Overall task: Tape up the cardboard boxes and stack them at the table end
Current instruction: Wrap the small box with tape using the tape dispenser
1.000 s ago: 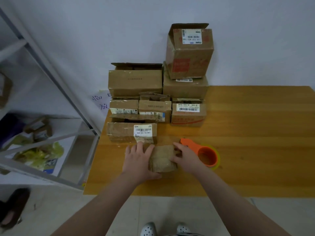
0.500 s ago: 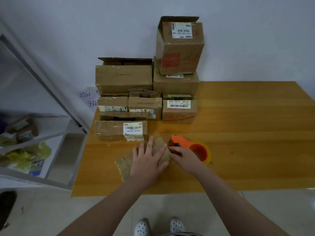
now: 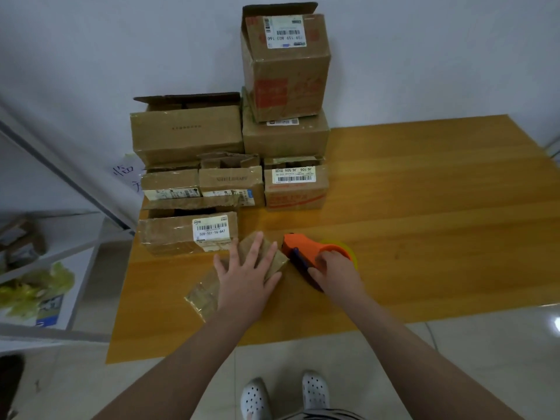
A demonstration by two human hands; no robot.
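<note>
- The small cardboard box (image 3: pixel 203 294) lies flat near the front of the counter (image 3: pixel 424 253), under our left hand (image 3: pixel 245 280), with the stacked boxes (image 3: pixel 188 134) close behind.
- Our left hand presses on it, fingers straight and spread.
- Our right hand (image 3: pixel 336 274) curls round the orange tape dispenser (image 3: pixel 306 247), just right of the box.

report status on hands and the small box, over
Left hand flat on small box. Right hand grips orange tape dispenser beside it. Labelled box close behind.
</note>
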